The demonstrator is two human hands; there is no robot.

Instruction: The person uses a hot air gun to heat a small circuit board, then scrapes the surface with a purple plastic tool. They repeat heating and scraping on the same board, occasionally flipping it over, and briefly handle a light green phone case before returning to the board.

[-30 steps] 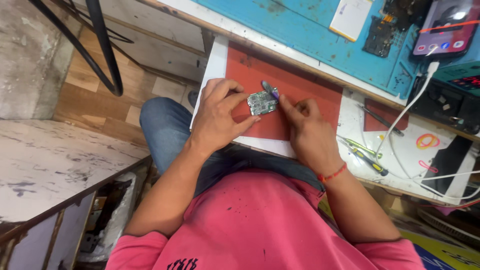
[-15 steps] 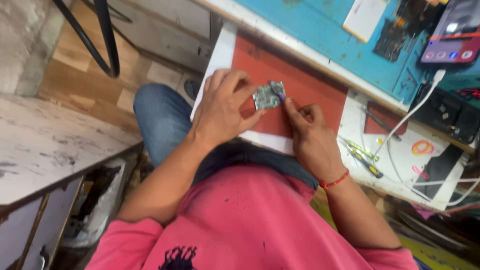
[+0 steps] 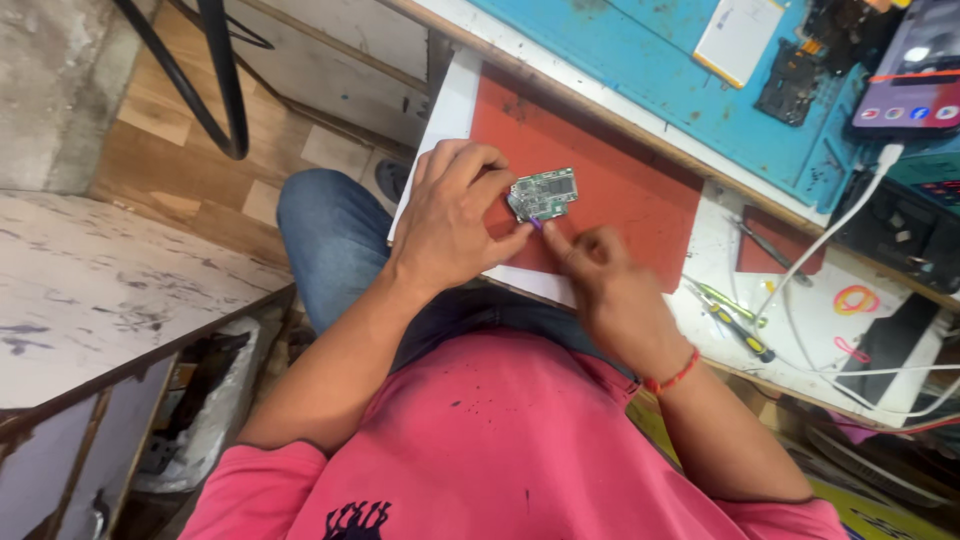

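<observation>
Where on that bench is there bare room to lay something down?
The red mat lies bare right of the circuit board that both hands pinch. The blue mat is bare left of the white card. It is crowded at right: screwdrivers, cables, phone.

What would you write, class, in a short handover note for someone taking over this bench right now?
Left hand: pinches the small green circuit board by its edge, over the red mat.
Right hand: fingers curled on a small purple-tipped tool at the board's lower edge.
Done: board is out and bare.
Left: work at that edge. Screwdrivers lie to the right.
</observation>
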